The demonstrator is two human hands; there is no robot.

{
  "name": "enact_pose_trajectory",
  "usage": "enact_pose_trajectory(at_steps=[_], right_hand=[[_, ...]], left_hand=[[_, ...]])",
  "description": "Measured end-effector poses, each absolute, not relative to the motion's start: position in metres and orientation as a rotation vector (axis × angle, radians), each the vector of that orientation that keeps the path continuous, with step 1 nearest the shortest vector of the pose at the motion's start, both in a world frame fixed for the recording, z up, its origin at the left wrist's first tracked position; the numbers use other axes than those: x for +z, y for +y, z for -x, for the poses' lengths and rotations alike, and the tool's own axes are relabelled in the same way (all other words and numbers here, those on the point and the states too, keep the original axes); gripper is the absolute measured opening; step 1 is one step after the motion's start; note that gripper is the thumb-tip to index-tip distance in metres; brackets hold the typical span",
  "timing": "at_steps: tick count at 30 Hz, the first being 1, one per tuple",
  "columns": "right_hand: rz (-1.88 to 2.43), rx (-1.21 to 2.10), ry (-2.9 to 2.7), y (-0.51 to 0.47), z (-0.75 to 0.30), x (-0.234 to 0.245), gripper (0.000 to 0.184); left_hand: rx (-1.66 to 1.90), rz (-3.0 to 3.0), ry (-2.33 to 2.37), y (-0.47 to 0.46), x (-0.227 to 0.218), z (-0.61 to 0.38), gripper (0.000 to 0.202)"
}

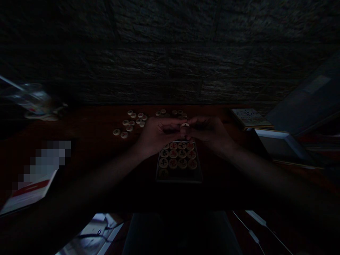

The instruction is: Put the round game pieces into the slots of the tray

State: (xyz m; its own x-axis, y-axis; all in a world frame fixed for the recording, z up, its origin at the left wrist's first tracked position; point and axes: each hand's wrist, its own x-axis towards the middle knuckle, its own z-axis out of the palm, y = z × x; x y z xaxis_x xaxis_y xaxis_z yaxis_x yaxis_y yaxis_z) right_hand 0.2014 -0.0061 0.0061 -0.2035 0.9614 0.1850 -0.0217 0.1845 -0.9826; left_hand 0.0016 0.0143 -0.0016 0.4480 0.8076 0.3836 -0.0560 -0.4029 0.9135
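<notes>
Between my left hand (159, 134) and my right hand (209, 132) is a round xiangqi piece (185, 125), pale with a dark character on its face. Fingers of both hands pinch it, just above the far end of a shallow box (186, 175). Inside the box, xiangqi pieces (173, 154) with red and black characters lie face up in rows. The nearest row shows one dim piece (163, 173) at its left. My hands partly hide the box's far end and some loose pieces behind them.
Loose pieces (129, 123) are scattered on the dark red table (87, 122). At the right lie a patterned box (248, 117) and an open tray or lid (281, 145). A plastic cup (33, 101) stands far left. Behind rises a stone wall (170, 63); white cables (253, 235) hang below.
</notes>
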Motion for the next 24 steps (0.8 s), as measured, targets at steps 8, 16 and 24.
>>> enact_pose_trajectory(at_steps=[8, 16, 24], right_hand=[[0.948, 1.214, -1.465, -0.01, -0.201, 0.011, 0.034], [0.905, 1.144, -1.532, -0.0075, -0.2018, 0.0061, 0.029], [0.944, 1.143, -1.495, -0.0106, -0.1997, 0.0073, 0.038]], left_hand=[[1.176, -1.728, 0.653, 0.0142, 0.0003, -0.0023, 0.035], [1.225, -1.621, 0.758, 0.0144, 0.0027, -0.0035, 0.023], [1.228, -1.751, 0.724, 0.0098, 0.0023, -0.0052, 0.019]])
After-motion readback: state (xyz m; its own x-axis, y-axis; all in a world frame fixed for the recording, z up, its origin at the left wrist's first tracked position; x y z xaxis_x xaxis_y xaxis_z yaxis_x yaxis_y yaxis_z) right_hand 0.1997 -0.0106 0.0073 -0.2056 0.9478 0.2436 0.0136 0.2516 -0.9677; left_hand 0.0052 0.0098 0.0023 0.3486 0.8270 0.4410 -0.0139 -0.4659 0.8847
